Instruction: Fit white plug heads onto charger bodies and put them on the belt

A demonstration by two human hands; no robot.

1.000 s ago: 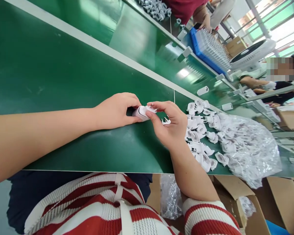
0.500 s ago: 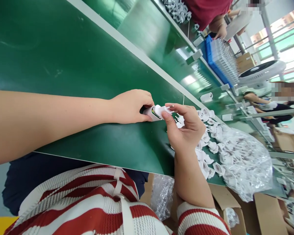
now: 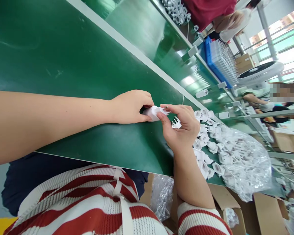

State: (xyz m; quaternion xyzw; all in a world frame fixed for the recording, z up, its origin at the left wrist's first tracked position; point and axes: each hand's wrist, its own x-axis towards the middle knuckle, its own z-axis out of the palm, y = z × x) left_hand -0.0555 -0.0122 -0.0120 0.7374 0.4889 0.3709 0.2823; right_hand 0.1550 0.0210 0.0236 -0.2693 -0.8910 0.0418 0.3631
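Between thumb and fingers, my left hand (image 3: 134,107) grips a white charger housing (image 3: 150,113) just above the green table (image 3: 127,143). My right hand (image 3: 182,125) pinches a white plug cap (image 3: 161,112) with metal pins that point right. The cap sits against the housing's open end, and no green board shows between them. Whether it is fully seated I cannot tell. Beside my right hand lies a loose plug cap (image 3: 176,122), pins up. More white plug caps (image 3: 205,137) are scattered to its right.
A clear plastic bag (image 3: 250,160) of white caps lies at the right. Beyond the pale strip (image 3: 137,54), white housings (image 3: 202,93) stand on the line. A blue tray (image 3: 212,62) is farther back, near a person in red (image 3: 205,11). Cardboard boxes (image 3: 269,212) sit below the table edge.
My right hand has moved left, bringing the plug cap onto the housing's end and covering the green board. Housings on the line have shifted slightly left and up. The far person's hand has risen.
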